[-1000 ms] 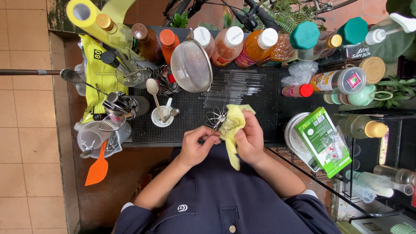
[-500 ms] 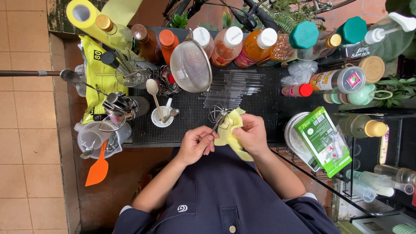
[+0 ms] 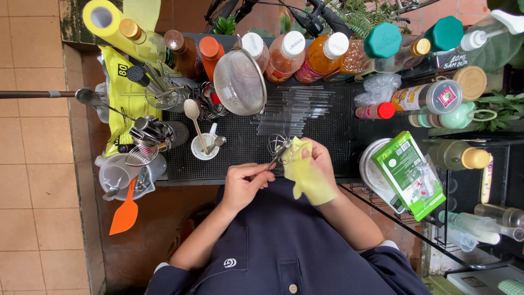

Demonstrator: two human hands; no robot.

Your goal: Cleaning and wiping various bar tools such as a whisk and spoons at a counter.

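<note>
Wiping a small wire whisk [image 3: 277, 146] with a yellow cloth [image 3: 304, 170], centre of frame, just above our torso. Left hand [image 3: 244, 186] is pinched narrow around the whisk handle, fingers curled shut on it. Right hand [image 3: 316, 164] is wrapped in the cloth and closed around the wire head, so we see only part of the loops poking out toward the upper left of the cloth.

Progress, as a judgement: mid-wipe. The whisk is in the cloth and off the black mat [image 3: 245, 147], not set down, so the wiping reads as under way, not finished. We cannot tell how clean or dry the wires are; too small and half covered. Left to do, by the look of it: finish the wire head, maybe the handle, then park the whisk.

Around it:
- white cup [image 3: 203, 147] with a spoon in it, left of the whisk on the mat
- metal sieve [image 3: 239, 82] leaning upper centre
- row of sauce bottles [image 3: 289, 54] along the top edge
- orange spatula [image 3: 125, 213] in a clear jug, lower left
- green packet [image 3: 410, 173] on a metal dish at right

Nothing else touches either hand; both are apart from the cup and clear of the bottles.
</note>
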